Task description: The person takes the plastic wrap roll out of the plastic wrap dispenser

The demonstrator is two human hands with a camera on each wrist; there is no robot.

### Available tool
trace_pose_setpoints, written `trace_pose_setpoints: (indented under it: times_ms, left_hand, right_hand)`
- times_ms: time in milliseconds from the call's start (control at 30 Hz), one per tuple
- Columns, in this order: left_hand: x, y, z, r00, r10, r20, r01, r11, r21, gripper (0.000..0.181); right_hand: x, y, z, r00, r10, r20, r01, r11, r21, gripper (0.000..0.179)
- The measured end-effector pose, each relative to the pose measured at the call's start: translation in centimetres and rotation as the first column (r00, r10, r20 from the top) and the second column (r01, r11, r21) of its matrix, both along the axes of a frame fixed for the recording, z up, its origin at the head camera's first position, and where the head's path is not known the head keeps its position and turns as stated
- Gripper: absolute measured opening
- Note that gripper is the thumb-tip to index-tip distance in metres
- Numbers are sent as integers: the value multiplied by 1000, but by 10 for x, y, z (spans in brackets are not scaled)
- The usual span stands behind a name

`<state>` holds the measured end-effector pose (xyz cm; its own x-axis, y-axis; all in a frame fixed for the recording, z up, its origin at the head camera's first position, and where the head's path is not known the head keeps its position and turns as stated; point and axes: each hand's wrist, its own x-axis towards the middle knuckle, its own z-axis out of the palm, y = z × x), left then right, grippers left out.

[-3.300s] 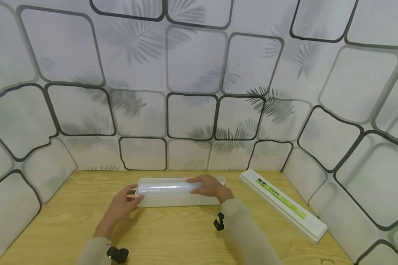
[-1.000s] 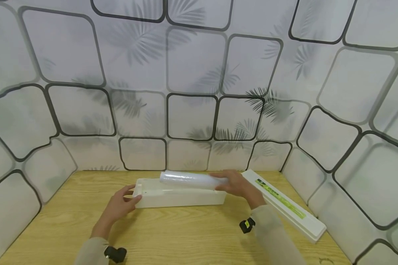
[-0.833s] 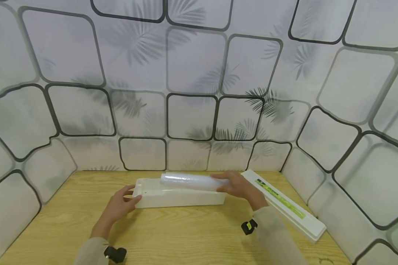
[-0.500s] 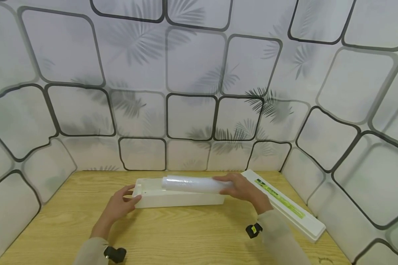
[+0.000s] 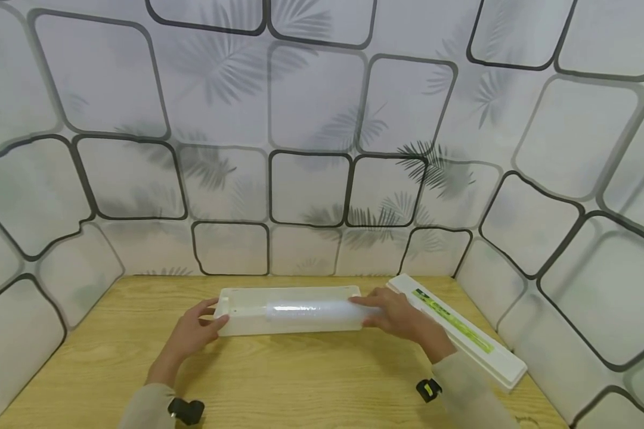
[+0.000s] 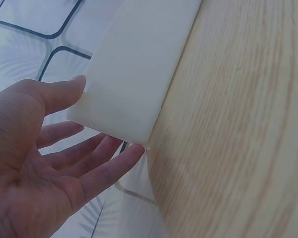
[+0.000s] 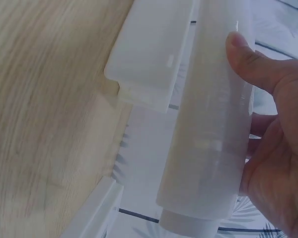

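Observation:
My right hand (image 5: 389,311) grips a roll of cling film (image 5: 303,310) near its right end, thumb on one side and fingers on the other. The roll lies lengthwise across the open white box (image 5: 287,326), overlapping its front rim in the head view. In the right wrist view, the roll's core end (image 7: 188,223) sticks out past the box's end. My left hand (image 5: 195,328) holds the box's left end, its thumb at the front corner and its fingers along the end wall (image 6: 109,116).
A long white lid (image 5: 456,330) with a green-yellow label lies slantwise on the wooden table (image 5: 279,381), right of the box. Patterned walls (image 5: 311,190) stand close behind the table and at both sides.
The cling film roll lay in the box at first, then was lifted out by my right hand. Since then it has moved lower, nearer and slightly right. My left hand stays at the box.

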<state>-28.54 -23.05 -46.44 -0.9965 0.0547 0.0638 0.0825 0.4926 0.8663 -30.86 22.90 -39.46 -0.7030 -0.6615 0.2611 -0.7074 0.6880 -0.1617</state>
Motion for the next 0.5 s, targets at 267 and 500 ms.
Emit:
trace_pose_setpoints:
  times_ms: [267, 500]
  left_hand:
    - [2, 1, 3, 1000, -3, -8, 3, 1000, 2, 65]
    - [2, 2, 2, 1000, -2, -2, 2, 1000, -4, 65]
  right_hand:
    - [9, 1, -10, 998, 64, -24, -65, 997, -41, 51]
    - [14, 1, -26, 997, 79, -2, -79, 997, -10, 53]
